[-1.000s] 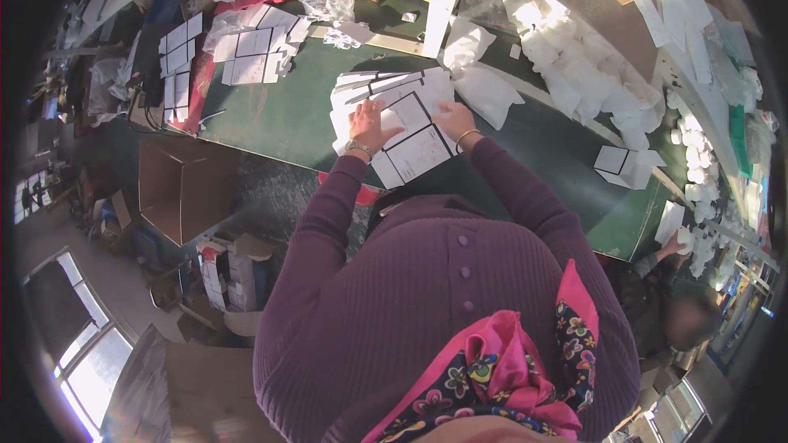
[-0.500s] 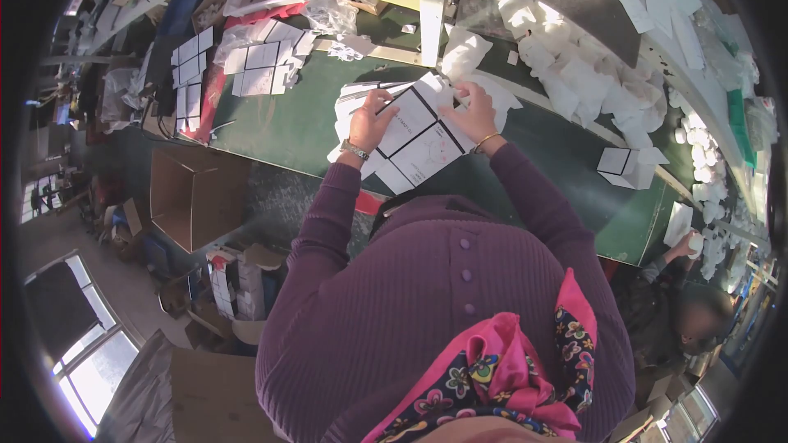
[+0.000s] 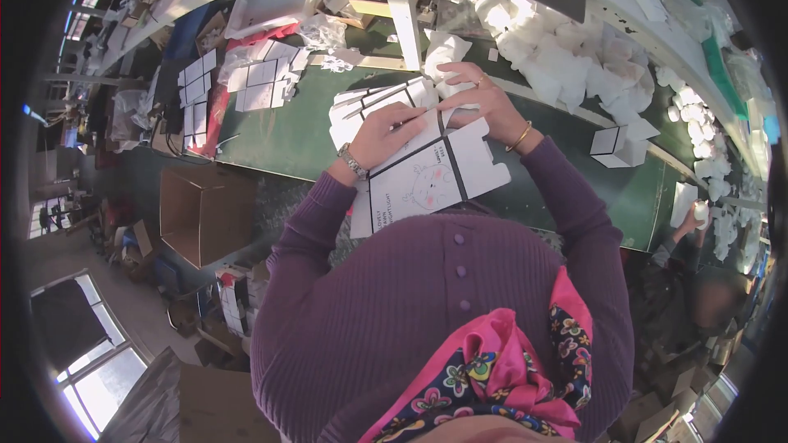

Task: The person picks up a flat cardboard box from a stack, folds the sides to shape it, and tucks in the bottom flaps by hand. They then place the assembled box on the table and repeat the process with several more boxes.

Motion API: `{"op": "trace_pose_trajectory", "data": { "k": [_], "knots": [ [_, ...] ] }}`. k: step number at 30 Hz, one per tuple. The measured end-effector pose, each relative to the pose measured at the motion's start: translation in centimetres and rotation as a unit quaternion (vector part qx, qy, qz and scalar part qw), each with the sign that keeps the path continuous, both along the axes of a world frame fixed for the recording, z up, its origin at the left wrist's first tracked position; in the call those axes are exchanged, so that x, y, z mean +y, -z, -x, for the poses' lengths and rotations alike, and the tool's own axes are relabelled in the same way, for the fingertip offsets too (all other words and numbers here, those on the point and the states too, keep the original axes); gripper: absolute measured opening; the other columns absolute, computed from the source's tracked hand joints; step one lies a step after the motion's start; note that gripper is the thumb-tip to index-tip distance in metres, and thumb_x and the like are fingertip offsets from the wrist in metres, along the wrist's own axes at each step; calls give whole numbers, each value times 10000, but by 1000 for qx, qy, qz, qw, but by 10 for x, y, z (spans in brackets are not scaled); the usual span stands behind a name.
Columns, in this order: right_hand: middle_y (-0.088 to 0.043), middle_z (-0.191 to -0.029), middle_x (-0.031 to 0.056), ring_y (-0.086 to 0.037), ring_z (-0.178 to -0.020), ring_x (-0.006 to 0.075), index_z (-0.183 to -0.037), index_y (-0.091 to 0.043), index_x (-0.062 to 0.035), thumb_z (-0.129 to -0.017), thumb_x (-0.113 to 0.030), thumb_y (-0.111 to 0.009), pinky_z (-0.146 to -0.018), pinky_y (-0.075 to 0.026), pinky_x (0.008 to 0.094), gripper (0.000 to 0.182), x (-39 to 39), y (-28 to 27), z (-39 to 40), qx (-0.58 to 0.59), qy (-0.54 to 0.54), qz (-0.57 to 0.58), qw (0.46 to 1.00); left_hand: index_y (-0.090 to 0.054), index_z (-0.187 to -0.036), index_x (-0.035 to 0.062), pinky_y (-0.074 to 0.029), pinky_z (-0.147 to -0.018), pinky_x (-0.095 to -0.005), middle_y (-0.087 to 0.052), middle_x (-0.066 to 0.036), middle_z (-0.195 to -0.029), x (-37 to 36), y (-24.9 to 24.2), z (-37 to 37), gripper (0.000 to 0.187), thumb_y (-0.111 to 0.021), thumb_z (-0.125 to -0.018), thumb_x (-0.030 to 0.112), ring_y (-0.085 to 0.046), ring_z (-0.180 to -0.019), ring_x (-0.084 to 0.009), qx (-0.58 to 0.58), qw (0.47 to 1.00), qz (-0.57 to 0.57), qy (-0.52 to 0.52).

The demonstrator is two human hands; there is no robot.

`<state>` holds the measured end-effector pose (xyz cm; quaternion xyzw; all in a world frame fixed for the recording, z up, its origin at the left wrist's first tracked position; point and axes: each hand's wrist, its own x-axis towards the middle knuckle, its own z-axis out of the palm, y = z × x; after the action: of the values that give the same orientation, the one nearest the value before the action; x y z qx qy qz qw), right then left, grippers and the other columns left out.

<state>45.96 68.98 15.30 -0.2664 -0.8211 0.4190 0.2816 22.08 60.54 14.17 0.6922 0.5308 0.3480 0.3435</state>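
Observation:
A flat white carton blank [image 3: 424,180] with black fold lines, a drawn face and printed lettering lies slanted in front of my body, its lower edge near my sweater. My left hand [image 3: 384,138] is closed on its upper left part, fingers bent over the card. At its upper end my right hand [image 3: 484,107] is closed too, fingers curled over the edge; the fingertips partly hide that end. Behind my left hand lies a stack of similar blanks [image 3: 349,108] on the green table [image 3: 283,138].
More printed blanks [image 3: 267,75] lie on the left. A folded white box [image 3: 617,146] stands on the right, before crumpled white wrapping [image 3: 546,57]. A white post [image 3: 400,12] rises behind my hands. An open cardboard box [image 3: 205,213] sits below the table edge. A co-worker's hand [image 3: 696,217] shows at right.
The carton blank has come off the stack toward my body and turned, showing more of its print. Both hands have shifted with it, the right now curled over its upper end.

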Motion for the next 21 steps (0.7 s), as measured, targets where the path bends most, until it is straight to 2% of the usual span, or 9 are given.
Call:
{"op": "trace_pose_trajectory", "data": {
  "k": [4,6,9,10,15,17,18,20,21],
  "knots": [
    [-571,-1383,128,-549,-1256,309,-895,-767,-249,-742,-136,-830,-1009,-381,478,200,-4,-27,-22,2,-30,-141,990,-266,-1550,91,-348,-1041,-388,-447,-116,-1344,-31,-29,-8,963,-615,-849,653,-462,-1196,-252,44,967,179,176],
    [-624,-1329,80,-605,-1170,313,-852,-765,-274,-634,15,-795,-904,-414,479,363,-12,-44,-28,18,-23,-173,984,-100,-1578,72,-266,-1145,-443,-290,-163,-1538,-41,-51,-14,1204,-712,-747,692,-342,-1378,-303,24,956,199,216],
    [-717,-1122,14,-630,-920,185,-830,-808,-271,-819,-173,-763,-855,-410,379,109,-15,-67,-33,8,30,-204,978,-82,-1599,155,-311,-1144,-378,-349,-76,-1571,-43,-91,-16,1264,-870,-682,523,-380,-1397,-209,-28,957,195,212],
    [-679,-1174,48,-612,-987,211,-937,-742,-232,-847,-221,-718,-900,-414,389,95,-17,-80,-35,63,52,-171,982,-115,-1593,151,-319,-1141,-386,-366,-89,-1556,-41,-95,-15,1243,-880,-678,497,-389,-1393,-220,-34,968,171,181],
    [-484,-1432,208,-516,-1286,341,-1447,-399,-76,-972,-487,-481,-1094,-420,443,634,-23,-105,-42,325,105,-14,940,-260,-1562,128,-361,-1127,-416,-426,-134,-1505,-32,-105,-16,1137,-928,-669,350,-429,-1373,-259,-52,998,20,8],
    [-226,-1582,174,-265,-1423,408,-1557,-122,-216,-653,-825,-524,-1139,-188,561,1162,-39,-88,-31,300,89,155,937,-223,-1569,106,-376,-1108,-420,-424,-115,-1465,-35,-88,-24,1115,-898,-716,355,-427,-1341,-246,-79,995,-2,-63],
    [-161,-1620,166,-202,-1457,425,-1585,-53,-250,-573,-909,-535,-1150,-131,591,1300,-49,-78,-20,292,85,196,932,-214,-1570,100,-380,-1103,-421,-424,-110,-1455,-35,-79,-32,1110,-891,-728,356,-427,-1333,-243,-86,993,-8,-79],
    [-305,-1560,143,-356,-1384,311,-1568,-145,-129,-788,-798,-448,-1126,-284,477,1071,-61,-60,-2,349,96,208,909,-129,-1578,77,-311,-1138,-487,-316,-142,-1498,-32,-60,-51,1237,-856,-687,531,-291,-1389,-287,-28,991,-78,-105],
    [-341,-1545,137,-394,-1366,282,-1564,-168,-99,-842,-771,-427,-1120,-322,448,1019,-67,-54,2,363,101,213,902,-108,-1580,72,-294,-1146,-504,-289,-150,-1508,-34,-52,-60,1272,-847,-676,575,-258,-1403,-298,-14,989,-93,-111]
  ]
}}
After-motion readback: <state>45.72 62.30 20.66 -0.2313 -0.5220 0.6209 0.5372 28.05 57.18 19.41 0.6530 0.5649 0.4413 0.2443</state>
